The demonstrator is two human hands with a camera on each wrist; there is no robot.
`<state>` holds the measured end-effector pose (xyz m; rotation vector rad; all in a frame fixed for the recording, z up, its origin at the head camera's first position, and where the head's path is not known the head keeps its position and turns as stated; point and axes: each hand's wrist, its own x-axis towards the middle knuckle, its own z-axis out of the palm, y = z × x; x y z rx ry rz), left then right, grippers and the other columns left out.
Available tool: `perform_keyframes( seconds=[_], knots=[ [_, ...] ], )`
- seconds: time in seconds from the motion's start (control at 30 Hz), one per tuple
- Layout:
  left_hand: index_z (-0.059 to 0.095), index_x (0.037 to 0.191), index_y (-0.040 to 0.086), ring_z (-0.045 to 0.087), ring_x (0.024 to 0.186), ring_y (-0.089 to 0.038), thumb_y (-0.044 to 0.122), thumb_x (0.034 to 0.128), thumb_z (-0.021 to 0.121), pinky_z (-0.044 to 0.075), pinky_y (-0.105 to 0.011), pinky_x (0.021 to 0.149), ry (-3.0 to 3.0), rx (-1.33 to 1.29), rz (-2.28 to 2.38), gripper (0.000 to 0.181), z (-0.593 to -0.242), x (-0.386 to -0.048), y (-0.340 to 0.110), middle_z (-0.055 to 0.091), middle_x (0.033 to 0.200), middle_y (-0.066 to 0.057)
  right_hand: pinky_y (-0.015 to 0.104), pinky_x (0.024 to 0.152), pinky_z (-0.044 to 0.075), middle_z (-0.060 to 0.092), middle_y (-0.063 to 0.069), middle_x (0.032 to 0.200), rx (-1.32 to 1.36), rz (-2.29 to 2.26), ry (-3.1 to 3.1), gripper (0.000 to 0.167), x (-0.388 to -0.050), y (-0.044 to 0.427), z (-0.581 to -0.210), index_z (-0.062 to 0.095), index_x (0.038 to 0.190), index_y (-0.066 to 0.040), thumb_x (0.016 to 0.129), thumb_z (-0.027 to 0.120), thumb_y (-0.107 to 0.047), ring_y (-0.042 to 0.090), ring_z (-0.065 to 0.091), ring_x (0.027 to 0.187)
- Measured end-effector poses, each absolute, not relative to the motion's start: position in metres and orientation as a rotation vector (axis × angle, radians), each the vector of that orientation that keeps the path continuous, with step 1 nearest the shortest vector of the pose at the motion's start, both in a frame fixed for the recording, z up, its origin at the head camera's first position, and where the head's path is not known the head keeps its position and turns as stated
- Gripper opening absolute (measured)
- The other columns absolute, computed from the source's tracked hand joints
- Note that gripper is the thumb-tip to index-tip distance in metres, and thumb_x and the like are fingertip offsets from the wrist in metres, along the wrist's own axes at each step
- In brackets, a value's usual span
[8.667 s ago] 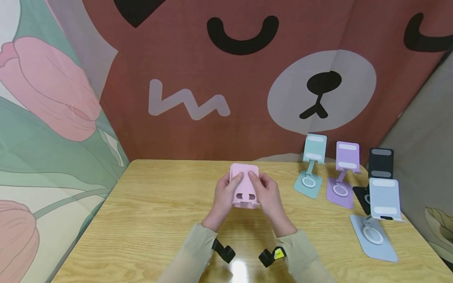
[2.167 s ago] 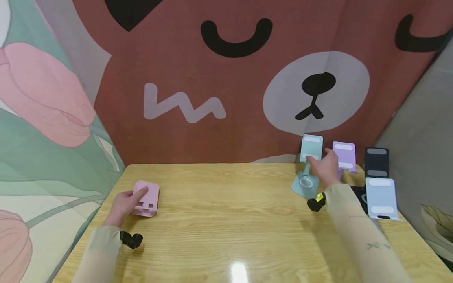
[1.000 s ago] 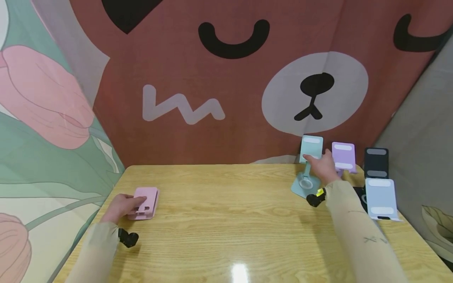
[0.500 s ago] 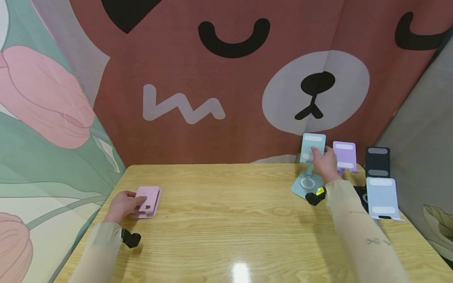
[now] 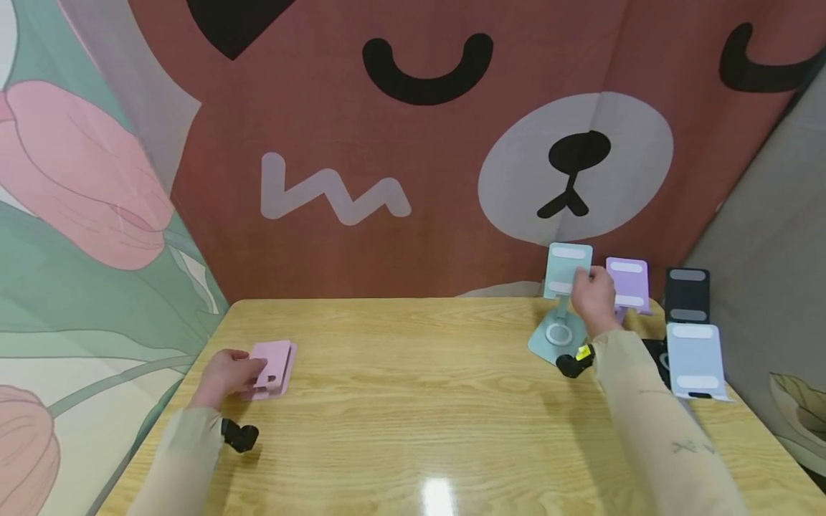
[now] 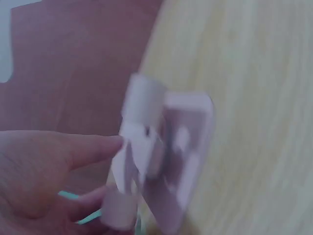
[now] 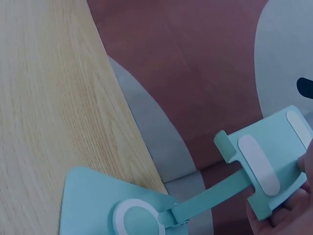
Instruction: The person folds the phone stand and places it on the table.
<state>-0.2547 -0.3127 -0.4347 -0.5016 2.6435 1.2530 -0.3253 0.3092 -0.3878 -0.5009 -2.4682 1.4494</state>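
At the table's left side, a pink phone stand [image 5: 271, 367], folded flat, is gripped by my left hand [image 5: 227, 374]. In the left wrist view its hinge and round cylinder ends [image 6: 144, 100] face the camera, with my thumb on the hinge part. Far to the right, my right hand [image 5: 595, 297] pinches the right edge of a teal phone stand's upper plate [image 5: 566, 264]. That stand is unfolded, its arm rising from a base [image 5: 553, 342] with a white ring. The right wrist view shows my thumb on the plate's front and my fingers behind it.
Unfolded phone stands line the right end of the wooden table [image 5: 413, 401]: a purple one [image 5: 629, 279], a black one [image 5: 687, 290] and a light blue one [image 5: 695, 358] nearest the front. A patterned cloth [image 5: 323, 251] hangs behind the table.
Both hands held the pink stand mid-table earlier; my left hand now has it at the left. My right hand went to the teal stand, and its thumb shifted from the plate's lower edge to its right edge.
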Motion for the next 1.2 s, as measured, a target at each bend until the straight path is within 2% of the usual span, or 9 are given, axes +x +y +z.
perform_keyframes(
  seconds=[0.17, 0.4, 0.63, 0.73, 0.8, 0.87, 0.9, 1.03, 1.2],
  knots=[
    [0.033, 0.147, -0.013, 0.042, 0.126, -0.047, 0.051, 0.1016, 0.053, 0.037, -0.056, 0.105, 2.721, -0.495, 1.359, 0.081, -0.426, -0.257, -0.301, 0.037, 0.146, -0.035, 0.051, 0.098, 0.039, 0.047, 0.027, 0.137, -0.440, 1.427, -2.469, 0.061, -0.321, 0.305, -0.388, 0.041, 0.146, 0.006, 0.109, 0.026, -0.040, 0.038, 0.045, 0.118],
    [0.038, 0.146, -0.010, 0.049, 0.121, -0.042, 0.049, 0.1041, 0.051, 0.043, -0.052, 0.097, 2.748, -0.374, 1.471, 0.074, -0.414, -0.258, -0.275, 0.045, 0.139, -0.032, 0.048, 0.094, 0.040, 0.052, 0.025, 0.126, -0.368, 1.376, -2.439, 0.057, -0.320, 0.295, -0.383, 0.048, 0.140, 0.006, 0.109, 0.032, -0.040, 0.037, 0.048, 0.112],
    [0.038, 0.149, -0.006, 0.046, 0.127, -0.039, 0.043, 0.1046, 0.054, 0.039, -0.050, 0.103, 2.700, -0.256, 1.615, 0.068, -0.410, -0.254, -0.244, 0.045, 0.141, -0.028, 0.048, 0.096, 0.040, 0.055, 0.024, 0.127, -0.316, 1.387, -2.421, 0.059, -0.317, 0.282, -0.373, 0.052, 0.137, 0.004, 0.108, 0.033, -0.045, 0.036, 0.049, 0.113],
    [0.040, 0.147, -0.004, 0.053, 0.111, -0.032, 0.039, 0.1042, 0.057, 0.046, -0.038, 0.091, 2.663, -0.256, 1.695, 0.063, -0.409, -0.253, -0.232, 0.048, 0.137, -0.024, 0.048, 0.096, 0.040, 0.056, 0.022, 0.124, -0.283, 1.383, -2.397, 0.057, -0.316, 0.276, -0.367, 0.054, 0.133, 0.003, 0.108, 0.035, -0.044, 0.035, 0.050, 0.112],
    [0.041, 0.146, -0.003, 0.053, 0.100, -0.025, 0.037, 0.1038, 0.059, 0.047, -0.029, 0.078, 2.625, -0.267, 1.762, 0.061, -0.409, -0.253, -0.225, 0.048, 0.134, -0.022, 0.048, 0.096, 0.040, 0.055, 0.022, 0.122, -0.265, 1.383, -2.386, 0.056, -0.316, 0.273, -0.363, 0.055, 0.133, 0.003, 0.108, 0.035, -0.044, 0.034, 0.049, 0.112],
    [0.042, 0.146, -0.002, 0.051, 0.098, -0.023, 0.036, 0.1032, 0.060, 0.045, -0.026, 0.074, 2.582, -0.271, 1.828, 0.060, -0.409, -0.254, -0.220, 0.048, 0.134, -0.019, 0.048, 0.098, 0.040, 0.056, 0.021, 0.123, -0.247, 1.392, -2.377, 0.056, -0.315, 0.269, -0.359, 0.055, 0.133, 0.003, 0.108, 0.036, -0.043, 0.034, 0.050, 0.113],
    [0.042, 0.146, -0.001, 0.050, 0.098, -0.024, 0.036, 0.1029, 0.061, 0.045, -0.027, 0.075, 2.559, -0.269, 1.861, 0.060, -0.410, -0.255, -0.217, 0.047, 0.133, -0.019, 0.049, 0.098, 0.041, 0.056, 0.021, 0.125, -0.234, 1.403, -2.373, 0.056, -0.314, 0.267, -0.357, 0.054, 0.134, 0.003, 0.108, 0.036, -0.043, 0.034, 0.050, 0.114],
    [0.042, 0.146, -0.002, 0.047, 0.119, -0.034, 0.038, 0.1030, 0.061, 0.042, -0.042, 0.095, 2.563, -0.205, 1.876, 0.062, -0.412, -0.256, -0.210, 0.047, 0.136, -0.022, 0.049, 0.099, 0.041, 0.058, 0.023, 0.126, -0.202, 1.431, -2.357, 0.055, -0.312, 0.259, -0.351, 0.054, 0.134, 0.004, 0.109, 0.038, -0.041, 0.034, 0.052, 0.114],
    [0.046, 0.142, -0.003, 0.050, 0.123, -0.038, 0.042, 0.1040, 0.058, 0.041, -0.050, 0.100, 2.666, -0.134, 1.766, 0.060, -0.413, -0.255, -0.202, 0.051, 0.135, -0.025, 0.048, 0.099, 0.041, 0.059, 0.021, 0.122, -0.208, 1.452, -2.362, 0.054, -0.308, 0.250, -0.346, 0.055, 0.133, 0.002, 0.109, 0.039, -0.043, 0.033, 0.052, 0.113]
  ],
)
